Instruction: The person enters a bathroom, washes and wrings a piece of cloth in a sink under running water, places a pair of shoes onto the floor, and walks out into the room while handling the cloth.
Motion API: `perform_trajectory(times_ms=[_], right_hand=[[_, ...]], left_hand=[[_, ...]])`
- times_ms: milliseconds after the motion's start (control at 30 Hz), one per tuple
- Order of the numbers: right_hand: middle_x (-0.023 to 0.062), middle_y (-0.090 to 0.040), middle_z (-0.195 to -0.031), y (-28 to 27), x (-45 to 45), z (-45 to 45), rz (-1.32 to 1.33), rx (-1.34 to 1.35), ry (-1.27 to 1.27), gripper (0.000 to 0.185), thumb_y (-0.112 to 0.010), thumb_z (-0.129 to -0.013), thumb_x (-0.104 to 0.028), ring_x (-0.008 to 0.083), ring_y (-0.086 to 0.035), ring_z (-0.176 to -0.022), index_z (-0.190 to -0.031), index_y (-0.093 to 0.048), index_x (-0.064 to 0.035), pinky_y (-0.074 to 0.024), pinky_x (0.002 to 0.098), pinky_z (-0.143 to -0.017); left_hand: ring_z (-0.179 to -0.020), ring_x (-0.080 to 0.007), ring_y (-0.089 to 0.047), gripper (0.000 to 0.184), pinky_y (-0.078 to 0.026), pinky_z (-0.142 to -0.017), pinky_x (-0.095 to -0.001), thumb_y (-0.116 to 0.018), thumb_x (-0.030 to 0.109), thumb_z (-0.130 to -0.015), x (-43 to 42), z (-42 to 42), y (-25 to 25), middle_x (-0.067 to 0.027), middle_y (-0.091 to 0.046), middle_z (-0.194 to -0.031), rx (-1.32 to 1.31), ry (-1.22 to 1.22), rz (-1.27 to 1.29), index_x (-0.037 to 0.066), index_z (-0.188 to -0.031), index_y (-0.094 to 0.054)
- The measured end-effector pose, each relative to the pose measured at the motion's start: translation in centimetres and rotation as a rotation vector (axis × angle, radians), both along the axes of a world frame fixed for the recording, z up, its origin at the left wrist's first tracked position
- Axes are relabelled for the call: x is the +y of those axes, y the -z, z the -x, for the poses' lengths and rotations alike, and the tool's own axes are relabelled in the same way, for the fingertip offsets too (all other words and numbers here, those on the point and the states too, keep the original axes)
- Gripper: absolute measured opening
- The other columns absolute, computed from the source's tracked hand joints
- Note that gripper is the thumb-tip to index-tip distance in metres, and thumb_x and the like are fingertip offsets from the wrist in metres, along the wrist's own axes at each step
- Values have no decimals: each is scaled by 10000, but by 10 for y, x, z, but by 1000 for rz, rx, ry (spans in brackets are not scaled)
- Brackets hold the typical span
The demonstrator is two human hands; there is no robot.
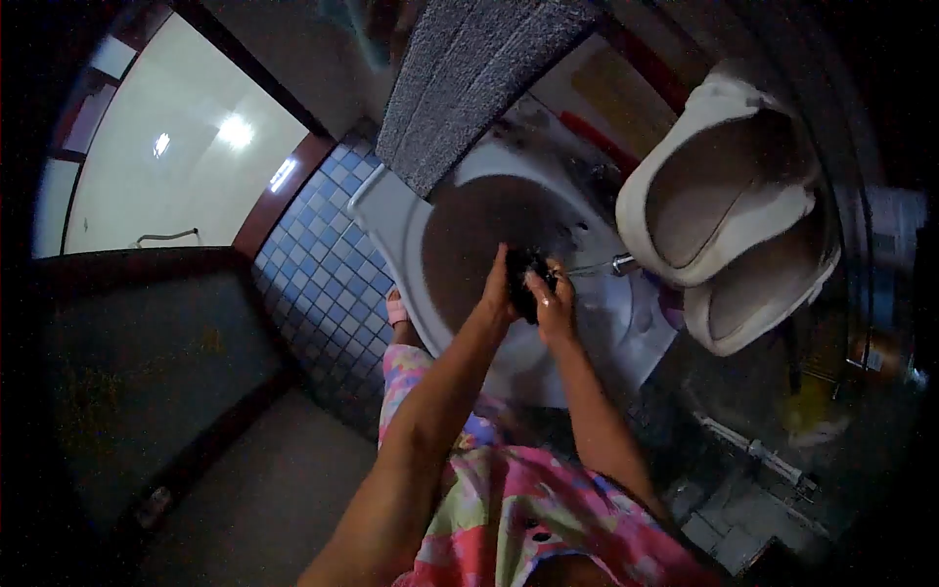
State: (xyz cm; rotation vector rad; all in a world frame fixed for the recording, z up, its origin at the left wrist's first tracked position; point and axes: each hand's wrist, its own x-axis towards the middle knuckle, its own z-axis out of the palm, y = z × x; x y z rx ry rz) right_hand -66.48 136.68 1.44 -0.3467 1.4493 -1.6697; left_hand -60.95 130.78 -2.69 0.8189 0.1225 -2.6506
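Note:
Both hands are over a white washbasin [386, 220], whose bowl looks dark brown inside. My left hand [498, 286] is closed on one side of a wet, black, bunched item [528, 282]; its exact kind cannot be made out. From the other side, my right hand [556, 305] grips the same item, its thumb and fingers pressed against it. A thin stream of water runs from a metal tap [623, 264] toward the right hand. Parts of the black item are hidden by the fingers.
A grey ribbed mop pad or cloth [460, 93] lies over the basin's far edge. Two white shoes [650, 205] stand to the right, beside the tap. Blue checked tiles [323, 249] cover the floor at left, near a pale door [186, 137]. A foot in a pink slipper [396, 308] shows below the basin.

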Motion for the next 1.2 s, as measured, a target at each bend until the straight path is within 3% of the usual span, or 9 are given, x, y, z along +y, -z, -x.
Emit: perform_trajectory(times_ms=[200,267,333,400,633,867,1000,1067,1200], right_hand=[[55,-517,-700,75,6,1,-135,459,121,179,-508,-741,-186,131,-479,-639,-738,-510,-7,-393,276,-591],[59,-518,-659,142,17,44,-666,1567,-127,213,-492,-750,-220,177,-482,-569,-728,-498,-8,-391,296,-537],[85,-518,-664,99,-5,33,-497,680,68,243,-463,-763,-244,224,-479,-566,-715,-487,-7,-386,318,-522],[107,-513,-663,90,4,18,-770,1962,-114,288,-463,-760,-270,221,-472,-572,-703,-484,12,-378,339,-532],[130,-511,-654,124,31,17,-499,464,143,363,-496,-731,-325,199,-481,-639,-686,-496,35,-382,331,-577],[55,-529,-814,56,33,31,-534,152,85,310,-563,-702,-257,166,-481,-763,-908,-518,-29,-375,266,-688],[22,-526,-876,86,58,49,-425,112,-133,321,-597,-677,-133,137,-476,-803,-974,-499,-58,-366,246,-739],[29,-536,-877,94,62,56,-336,378,-258,321,-610,-668,-151,130,-480,-804,-957,-508,-53,-372,252,-736],[55,-550,-872,35,53,44,-491,265,-227,315,-611,-666,-174,157,-502,-791,-937,-521,-40,-386,280,-722]], left_hand=[[-718,-209,-509,382,-424,-642,-346,-465,399,-736,21,0,-5,-85,-527,-796,-542,-32,28,51,-892,-504],[-703,-208,-502,341,-413,-616,-341,-472,328,-739,16,-1,-43,-93,-522,-796,-450,48,311,19,-880,-502],[-697,-208,-499,321,-406,-610,-333,-433,284,-760,20,7,-24,-103,-525,-800,-696,125,175,-7,-877,-504],[-705,-218,-501,318,-405,-617,-333,-415,256,-766,13,5,-16,-114,-527,-806,-693,246,499,-25,-886,-504],[-721,-220,-513,327,-397,-657,-333,-379,242,-772,23,-1,17,-122,-541,-839,-757,285,611,-28,-899,-513],[-794,-160,-471,362,-381,-709,-300,-390,314,-788,14,3,19,-74,-514,-868,-816,565,810,4,-944,-496],[-788,-240,-518,352,-402,-746,-336,-350,292,-825,16,17,108,-144,-537,-883,-85,343,425,9,-978,-492],[-890,-294,-468,404,-395,-729,-341,-497,322,-700,-3,0,23,-185,-489,-948,-650,753,1744,12,-957,-475],[-895,-301,-463,384,-399,-731,-353,-523,254,-647,-39,0,-87,-181,-486,-950,-1028,721,1915,17,-948,-483]])
